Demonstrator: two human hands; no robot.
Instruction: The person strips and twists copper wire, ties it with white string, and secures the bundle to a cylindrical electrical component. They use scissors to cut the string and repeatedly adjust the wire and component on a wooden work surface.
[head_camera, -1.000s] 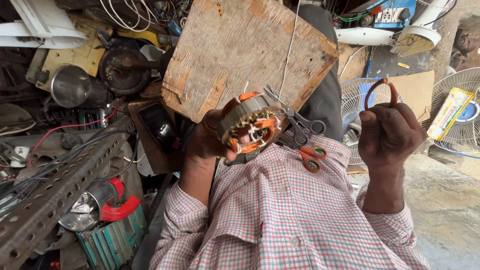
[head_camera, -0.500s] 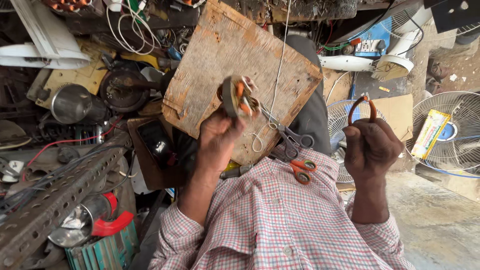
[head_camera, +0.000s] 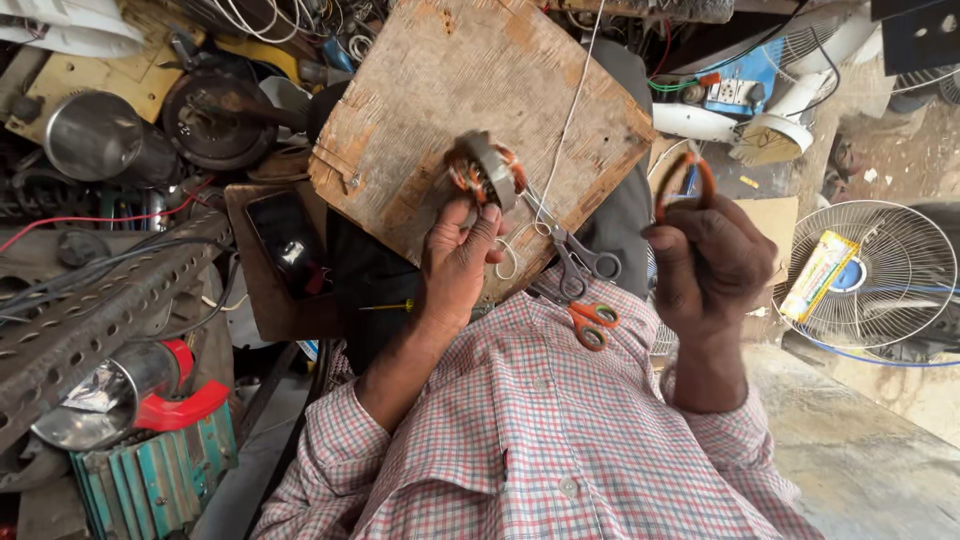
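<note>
The left hand (head_camera: 455, 262) has its grip closed on a small motor stator (head_camera: 487, 172), with the fingertips pinching the lower edge and the thumb on the near side. The forearm comes up from the checked shirt sleeve (head_camera: 340, 440), the wrist is almost straight and the palm faces the camera. The stator is a short metal ring with orange-brown copper windings inside; it is held on edge above the wooden board (head_camera: 470, 110), so its flat faces look to the left and right and its axis lies about level across the view. The right hand (head_camera: 712, 262) is raised at the same height, well apart from the left one, and its grip is closed around a thin loop of copper-coloured wire (head_camera: 686, 180), which stands up from between the thumb and the forefinger. A white string (head_camera: 570, 110) hangs down over the board near the stator. The board is rough, worn plywood with chipped corners, and it rests on the person's lap. On its lower edge lie grey metal scissors (head_camera: 578, 258) and, just beside them, scissors with orange handles (head_camera: 590, 322). To the left there is a perforated steel angle bar (head_camera: 90, 320), and to the right a round wire fan guard (head_camera: 868, 275) lies on the floor.
</note>
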